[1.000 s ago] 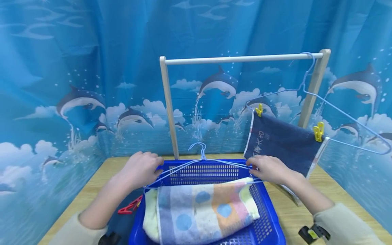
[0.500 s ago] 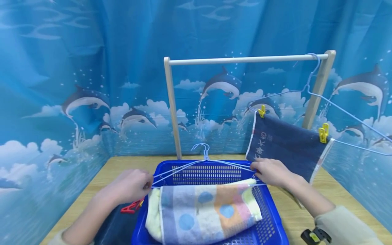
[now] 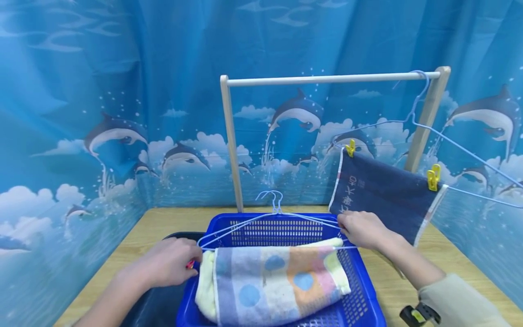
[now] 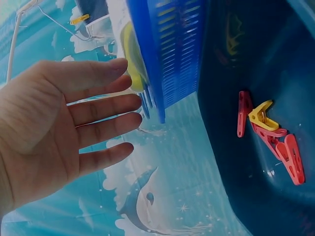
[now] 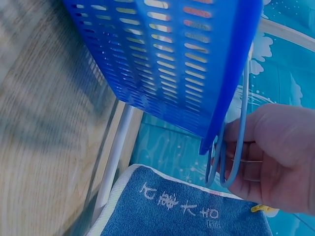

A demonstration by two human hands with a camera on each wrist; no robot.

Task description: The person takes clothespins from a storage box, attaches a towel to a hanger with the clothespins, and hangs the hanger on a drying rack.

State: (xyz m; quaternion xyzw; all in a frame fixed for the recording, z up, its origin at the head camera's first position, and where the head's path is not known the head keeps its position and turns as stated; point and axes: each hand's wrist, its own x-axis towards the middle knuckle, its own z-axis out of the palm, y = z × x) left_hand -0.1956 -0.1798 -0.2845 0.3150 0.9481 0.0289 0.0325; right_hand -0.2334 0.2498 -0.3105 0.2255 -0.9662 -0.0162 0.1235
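Observation:
My right hand (image 3: 363,229) grips the right ends of the light blue wire hangers (image 5: 241,128) at the basket's back right corner. Two hooks (image 3: 279,200) stand side by side above the rim. A checked, spotted towel (image 3: 282,281) with pale yellow ends lies over a hanger's bottom bar, inside the blue basket (image 3: 229,218). My left hand (image 3: 169,263) is off the hangers, over the dark tub (image 3: 159,302). Its fingers (image 4: 106,128) are extended and apart, holding nothing. Red clothespins (image 4: 294,157) and a yellow clothespin (image 4: 263,117) lie in the tub.
Behind the basket stands a rack with a white rail (image 3: 327,80). At its right end, another hanger (image 3: 414,113) bears a navy towel (image 3: 380,193), pinned by yellow clothespins (image 3: 434,177). A wooden table (image 3: 163,218) lies underneath; a dolphin curtain (image 3: 184,91) surrounds it.
My left hand has let go of the hangers' left ends and moved left and down over the dark tub. My right hand keeps its grip at the right ends.

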